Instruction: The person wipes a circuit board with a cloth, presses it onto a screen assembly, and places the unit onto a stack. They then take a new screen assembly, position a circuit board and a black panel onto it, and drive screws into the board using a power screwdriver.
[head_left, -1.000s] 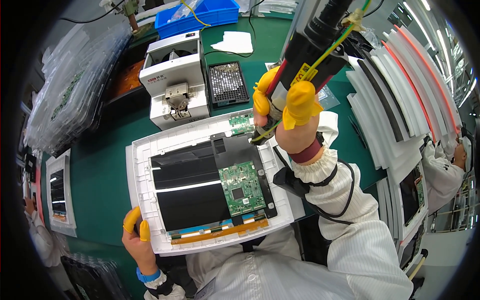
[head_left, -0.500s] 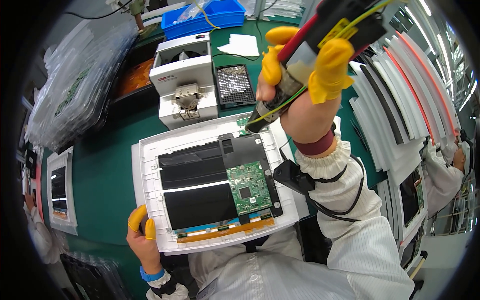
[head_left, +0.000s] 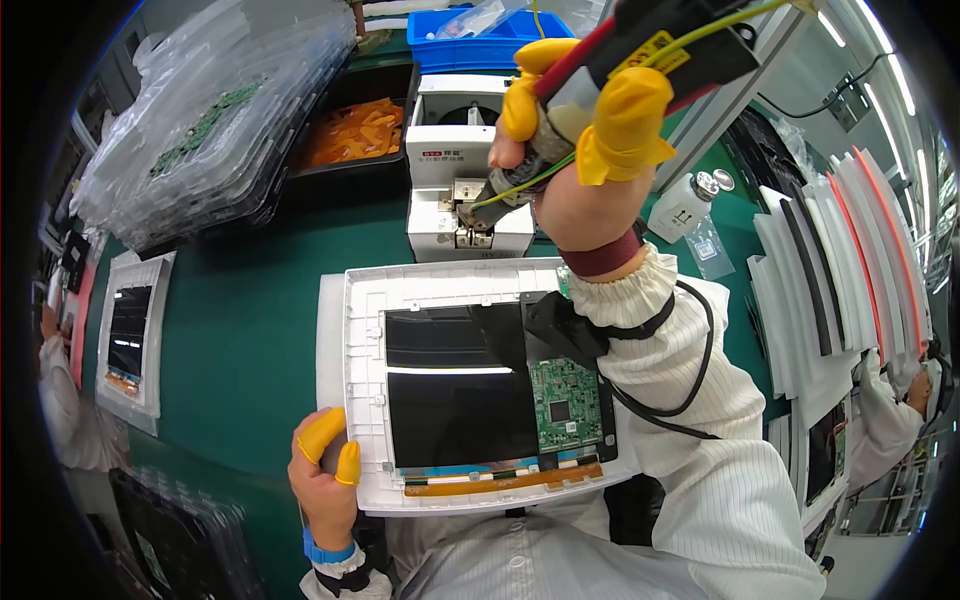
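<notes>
My right hand (head_left: 595,195), in yellow finger cots, is wrapped around an electric screwdriver (head_left: 650,70) with a green-yellow wire along it. The screwdriver's lower end is at the metal pick-up part of a white screw feeder (head_left: 440,165); its tip is hard to see. My left hand (head_left: 328,485), with two yellow finger cots and a blue wrist strap, grips the left edge of a white display frame (head_left: 366,340). The frame holds a black panel (head_left: 460,415), an orange flex strip (head_left: 490,482) and a green circuit board (head_left: 568,400), partly hidden by my right arm's black clip.
Stacked clear trays (head_left: 210,140) and a black bin of orange pieces (head_left: 350,135) stand far left. A blue bin (head_left: 460,50) is behind the feeder. Right are a white dispenser bottle (head_left: 683,205) and foam sheets (head_left: 810,270). Another panel (head_left: 130,330) lies left; co-workers flank the bench.
My right hand has moved the screwdriver from the upper edge of the display frame to the screw feeder. The view has shifted; my left hand stays at the frame's left edge.
</notes>
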